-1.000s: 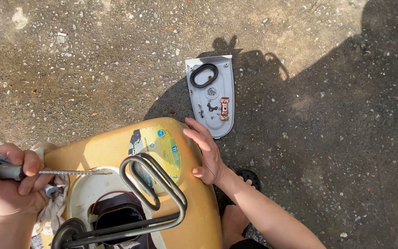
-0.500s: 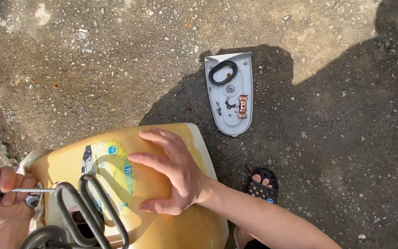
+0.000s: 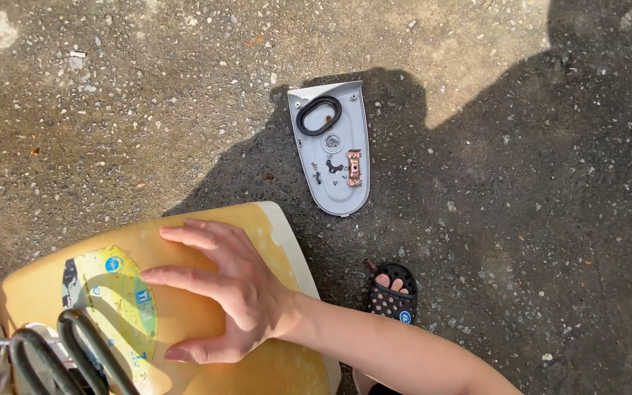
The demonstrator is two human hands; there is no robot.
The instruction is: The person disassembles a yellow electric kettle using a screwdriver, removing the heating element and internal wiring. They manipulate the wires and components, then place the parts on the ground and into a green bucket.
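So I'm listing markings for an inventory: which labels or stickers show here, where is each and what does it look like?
Curved label: on the yellow casing, under the right hand's fingertips; an arc-shaped band, yellow-green with small blue patches.
Round badge: on the black sandal, small and blue.
No screens or packages show.

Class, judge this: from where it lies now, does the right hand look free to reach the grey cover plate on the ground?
Probably yes: the right hand lies flat on the yellow casing, holding nothing, and bare ground separates it from the grey cover plate.
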